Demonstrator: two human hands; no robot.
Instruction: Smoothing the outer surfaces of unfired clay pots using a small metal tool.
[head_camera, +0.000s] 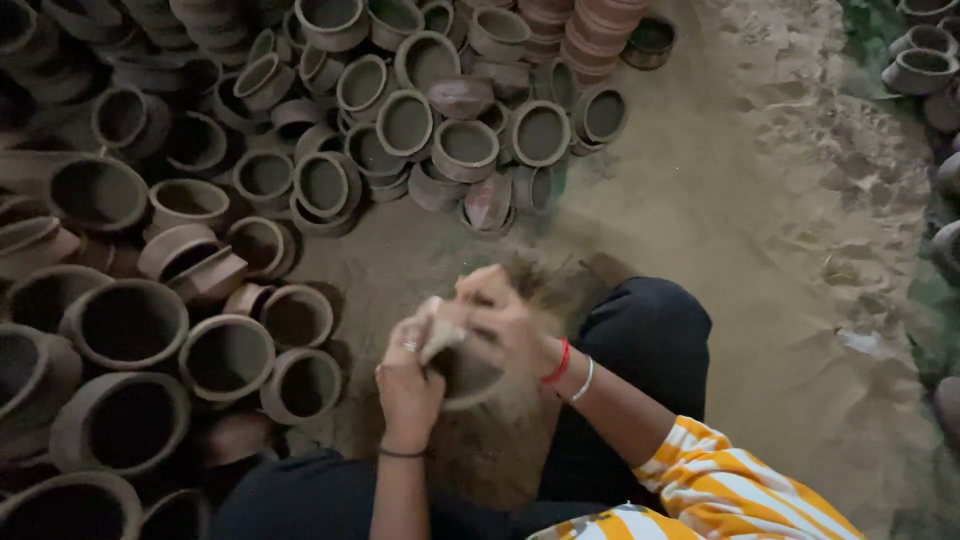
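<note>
The pot (468, 372) is a small round clay vessel, dull grey-brown, its mouth turned up and partly covered by the hands; it sits low between the person's knees, just above a mound of loose earth. The left hand (408, 385) cups its near side, fingers curled against the wall, a ring on one finger and a dark band at the wrist. The right hand (508, 322) lies over the rim from the far side, fingers bent and pressed onto the clay, with a red and a white bangle at the wrist; a pale scrap (437, 335), perhaps cloth, shows between the two hands, though which hand pinches it I cannot tell. The ground (700, 200) is dusty, sandy soil, rough and pitted toward the right. Rows of like pots (400, 130), open-mouthed and stacked, crowd the left and top, the nearest larger ones (125, 325) just beside the left knee. The light is dim.
</note>
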